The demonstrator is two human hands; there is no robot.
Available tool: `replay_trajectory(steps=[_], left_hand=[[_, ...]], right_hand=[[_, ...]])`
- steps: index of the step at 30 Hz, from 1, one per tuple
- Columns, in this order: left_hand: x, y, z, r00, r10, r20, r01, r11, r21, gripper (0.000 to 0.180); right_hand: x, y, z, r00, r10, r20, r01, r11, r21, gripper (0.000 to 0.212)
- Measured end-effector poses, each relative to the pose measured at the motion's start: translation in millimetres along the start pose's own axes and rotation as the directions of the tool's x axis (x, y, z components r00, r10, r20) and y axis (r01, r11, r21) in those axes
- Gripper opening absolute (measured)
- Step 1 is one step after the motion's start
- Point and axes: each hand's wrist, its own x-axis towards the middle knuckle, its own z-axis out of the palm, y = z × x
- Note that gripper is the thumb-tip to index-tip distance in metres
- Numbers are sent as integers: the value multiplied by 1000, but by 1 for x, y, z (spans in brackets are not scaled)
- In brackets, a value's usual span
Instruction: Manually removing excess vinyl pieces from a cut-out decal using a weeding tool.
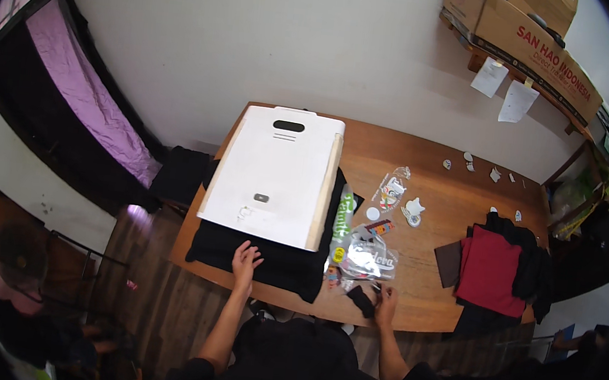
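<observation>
A large white flat-topped machine (pixel 270 168) with a dark slot near its far end stands on the left of the wooden table. Black cloth (pixel 274 268) lies under it and sticks out toward me. My left hand (pixel 245 260) is over the front part of this cloth, its fingers apart and nothing in them. At the front edge of the table my right hand (pixel 385 302) has its fingers drawn together around something small and pale that I cannot make out. Beside it lies a small black piece (pixel 362 301). Clear printed film sheets (pixel 370 255) are just beyond that hand.
Green-printed film (pixel 344 216) runs along the machine's right side. White cut-out stickers (pixel 412 211) are scattered over the table (pixel 411 305). Folded red cloth (pixel 491 273) and black cloth (pixel 528 251) are piled at the right. Cardboard boxes (pixel 535 43) sit on a wall shelf.
</observation>
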Motion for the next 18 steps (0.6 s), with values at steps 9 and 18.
replay_trajectory(steps=[9,18], left_hand=[[64,-3,-5,936,-331,122,351,902,-249,43],[81,-22,1,909,-391,144,415,830,-372,20]], right_hand=[[8,-63,-18,973,116,-197,-150,975,-164,35],[-31,-151,6,975,203,-90,-197,978,71,17]])
